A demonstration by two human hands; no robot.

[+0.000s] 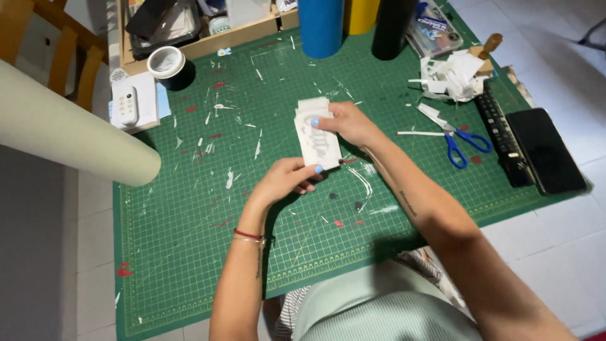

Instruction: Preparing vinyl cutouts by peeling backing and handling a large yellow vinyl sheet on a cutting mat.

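Both hands hold a small stack of white sticker sheets (317,134) over the middle of the green cutting mat (189,252). The left hand (287,180) pinches the near end at 6 o'clock, fingers closed on it. The right hand (347,123) grips the far side at 2 o'clock, thumb on top. The blue scissors (464,142) lie at 3 o'clock. I think the thin sheets could slide apart or bend, because the grip is only at the edges.

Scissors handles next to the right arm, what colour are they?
Blue. The scissors lie on the green cutting mat, clearest in the head view.
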